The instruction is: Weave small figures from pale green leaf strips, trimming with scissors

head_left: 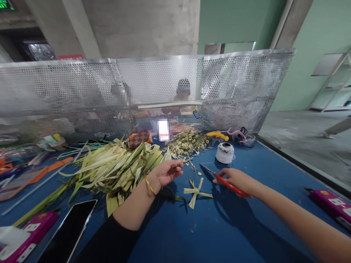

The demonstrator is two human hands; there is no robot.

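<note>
My right hand [238, 178] is closed around the red handles of a pair of scissors [234, 188], whose blades point up and to the left above the blue table. My left hand [168, 171] is raised with its palm turned inward and fingers curled to a pinch; whatever is at the fingertips is too small to make out. Between and below the hands, a cross of pale husk strips [196, 191] lies on the table. Just left of my left hand spreads a heap of green and yellow husks [117, 168].
Husk scraps [188, 143] lie behind the hands, near a white thread spool [225, 153] and a yellow glue gun [218, 135]. A dark phone [68, 230] sits at front left. A perforated screen [233, 87] borders the table's back, with people behind it.
</note>
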